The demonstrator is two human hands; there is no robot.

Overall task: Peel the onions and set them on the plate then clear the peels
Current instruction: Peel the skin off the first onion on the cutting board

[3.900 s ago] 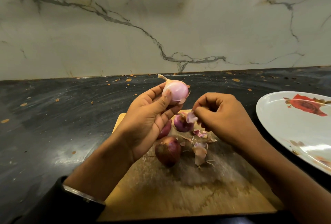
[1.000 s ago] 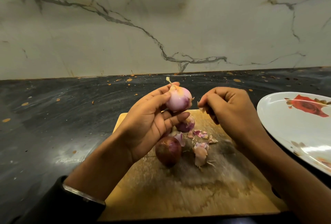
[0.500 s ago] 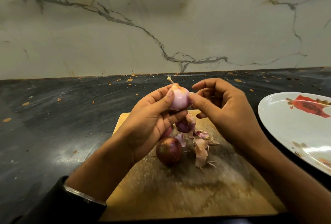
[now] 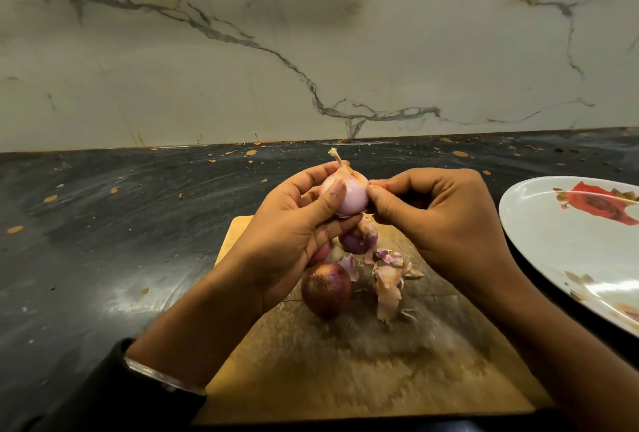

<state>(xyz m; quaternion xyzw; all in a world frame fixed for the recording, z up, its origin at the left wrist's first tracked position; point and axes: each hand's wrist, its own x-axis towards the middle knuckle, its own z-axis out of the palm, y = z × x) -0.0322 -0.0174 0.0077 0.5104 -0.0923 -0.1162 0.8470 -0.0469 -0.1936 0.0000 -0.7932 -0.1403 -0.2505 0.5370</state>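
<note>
Behind the left hand [image 4: 287, 241], an onion [image 4: 320, 253] half-hidden.

Dark speckled countertop [image 4: 121, 224], wooden cutting board [image 4: 345, 373], rose-patterned white plate [image 4: 553, 245] at right

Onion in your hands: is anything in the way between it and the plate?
Only the right hand, which is on the plate's side of the onion and pinches its skin. Past that hand, nothing visible stands on the dark counter before the plate. The left hand holds the onion up.
</note>
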